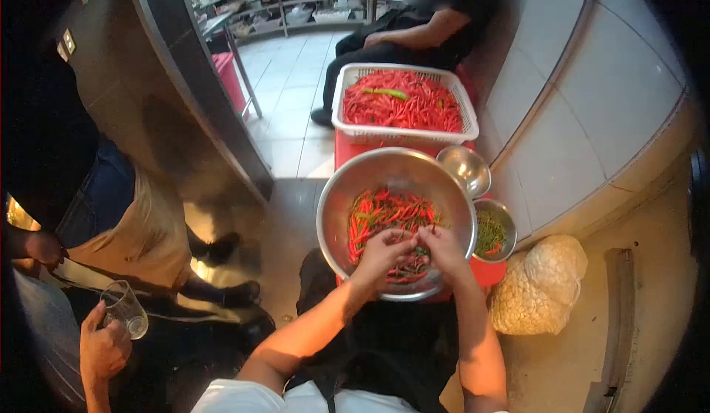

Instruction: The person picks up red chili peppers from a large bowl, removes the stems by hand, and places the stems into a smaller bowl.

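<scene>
A large steel bowl (333, 191) in front of me holds a heap of red chili peppers with green stems (384, 212). Over the near side of this heap, my left hand (384, 254) is closed with its fingertips pinched. My right hand (444, 249) pinches close beside it, the fingertips of both almost meeting. A red chili pepper (416, 236) shows between the fingers, partly covered by them. To the right stands a small steel bowl (510, 224) with green stems (489, 234) and a few red bits inside.
A white plastic basket (340, 110) of red chilies (414, 113) stands behind the bowl, beside another small steel bowl (466, 169). A plastic bag (543, 283) sits right. Someone's hand holds a glass mug (126, 309) at left; a person in black (444, 32) sits beyond.
</scene>
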Demonstrator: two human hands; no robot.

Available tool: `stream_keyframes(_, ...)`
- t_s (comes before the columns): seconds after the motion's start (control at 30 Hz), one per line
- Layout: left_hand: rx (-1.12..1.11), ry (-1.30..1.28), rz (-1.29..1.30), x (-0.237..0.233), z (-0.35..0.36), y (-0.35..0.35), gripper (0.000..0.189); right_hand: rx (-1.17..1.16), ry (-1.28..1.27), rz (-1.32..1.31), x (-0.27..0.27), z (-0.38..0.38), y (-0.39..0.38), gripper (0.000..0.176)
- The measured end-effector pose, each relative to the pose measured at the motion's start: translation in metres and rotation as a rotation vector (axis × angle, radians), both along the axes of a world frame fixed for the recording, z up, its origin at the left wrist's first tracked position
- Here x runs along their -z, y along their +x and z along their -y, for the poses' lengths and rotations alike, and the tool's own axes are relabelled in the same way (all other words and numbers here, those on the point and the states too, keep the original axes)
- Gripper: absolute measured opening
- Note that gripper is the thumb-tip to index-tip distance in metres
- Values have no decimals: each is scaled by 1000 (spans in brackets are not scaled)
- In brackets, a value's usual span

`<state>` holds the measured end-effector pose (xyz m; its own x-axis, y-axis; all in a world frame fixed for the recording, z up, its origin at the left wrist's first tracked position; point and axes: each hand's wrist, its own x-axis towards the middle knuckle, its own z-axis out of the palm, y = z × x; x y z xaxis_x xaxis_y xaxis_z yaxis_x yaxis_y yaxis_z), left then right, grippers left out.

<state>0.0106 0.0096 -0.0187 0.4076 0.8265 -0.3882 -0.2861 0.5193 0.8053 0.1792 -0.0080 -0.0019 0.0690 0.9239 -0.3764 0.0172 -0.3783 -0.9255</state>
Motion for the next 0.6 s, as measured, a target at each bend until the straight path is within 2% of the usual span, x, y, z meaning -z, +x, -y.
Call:
stream_keyframes(0.07, -7, 54, 6, 10, 0, 3, 26, 6, 61, 16, 24, -3, 3, 26)
stream_keyframes(0.17, -17, 52, 31, 8, 1, 1, 24, -80, 34, 147, 11, -3, 3, 24)
stream_keyframes(0.27, -23, 0, 30, 3, -4, -4, 19, -61, 47, -103, 10, -1, 7, 25)
stream_keyframes(0.37, -45, -11, 25, 8, -7, -10, 16, 19, 79, -178, 4, 6, 11, 25)
stream_keyframes(0.6, -112, -134, 94, 7, -5, -10, 15, 50, 210, -189, -11, 18, 8, 21)
